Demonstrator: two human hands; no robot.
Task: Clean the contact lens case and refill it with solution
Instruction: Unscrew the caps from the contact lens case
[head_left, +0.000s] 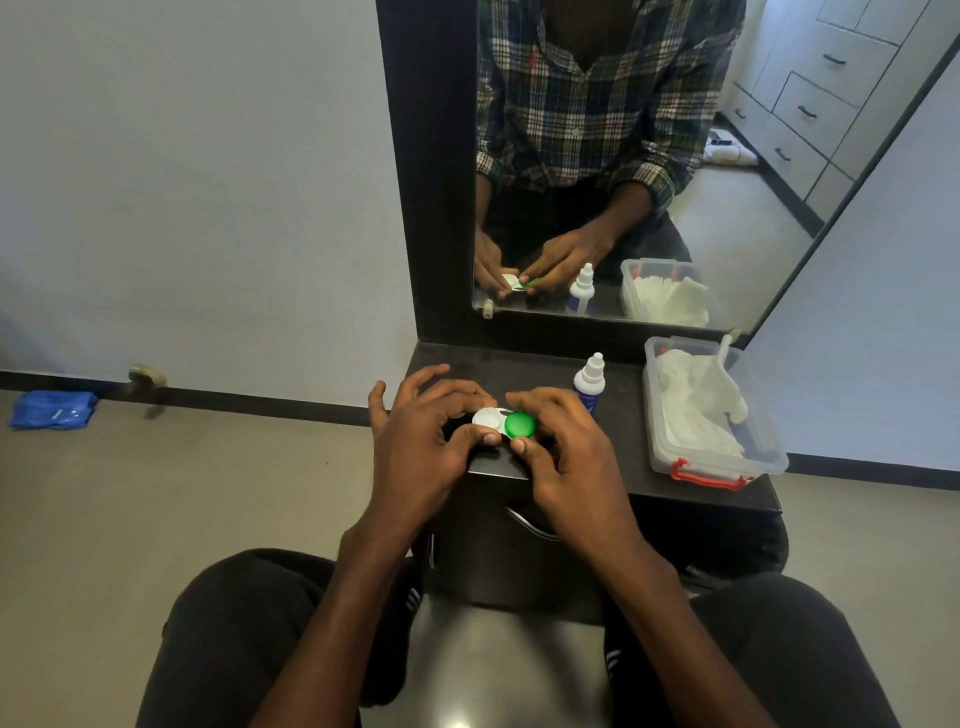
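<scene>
A seated person holds a contact lens case in both hands above the near-left part of a dark dresser top, in front of a wall mirror. The case lies roughly level with its long axis running left to right, caps facing up toward the camera: a white cap on the left, a green cap on the right, the two touching side by side.

The left hand pinches the white end, its thumb tip pressed against the near edge of the case and its curled fingers wrapped over the far side; the little finger stands spread apart from the rest. The right hand pinches the green end, thumb tip at the near rim of the green cap and fingers curled around the far side.

Just right of the case and behind the right hand's knuckles stands a solution bottle, upright, white nozzle cap on, blue label partly hidden by the fingers. Farther right of the case, well apart from it, sits a clear plastic box with a red latch, holding crumpled white tissue.

Far to the left of the case, on the floor against the wall, lies a blue cloth. The mirror reflects the hands, the bottle and the box.
</scene>
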